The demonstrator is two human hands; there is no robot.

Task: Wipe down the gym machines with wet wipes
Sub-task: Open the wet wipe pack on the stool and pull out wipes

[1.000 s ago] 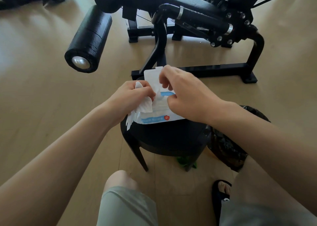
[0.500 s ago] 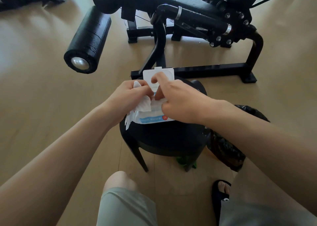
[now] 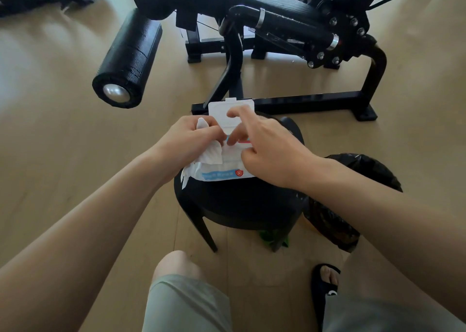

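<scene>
**A:** Status on head view?

**B:** Wipes pack (image 3: 222,171) lies flat on a round black stool (image 3: 242,205), near centre of my feed. Its white flip lid (image 3: 222,114) stands open, hinged up on the far side.

**A:** Hands?

**B:** Left hand (image 3: 191,140) is clenched around a crumpled wet wipe (image 3: 211,155). One tuft of it sticks out above the fist, more hangs below onto the pack's left end. Right hand (image 3: 264,145) is over the pack's opening, index finger stretched up against the lid, thumb and another fingertip down at the dispensing slot. I can't tell if it's pinching a sheet there or just pressing, the fingers hide the slot.

**A:** Machine?

**B:** Gym machine (image 3: 277,28) sits just beyond the stool on the wood floor (image 3: 50,155). Black frame, padded seat at top, foam roller pad (image 3: 128,59) sticking out left with a silver end cap facing me. Front foot bar of the frame runs right behind the open lid. Neither hand touches the machine.

**A:** Anything else in frame?

**B:** Black bin bag (image 3: 353,198) right of the stool, touching it or nearly so. Something green (image 3: 272,238) on the floor under the stool, can't identify it. Bare knee and grey shorts at bottom, black sandal (image 3: 325,288) on the foot at right. More dark gear in the top left corner, cut off.
</scene>
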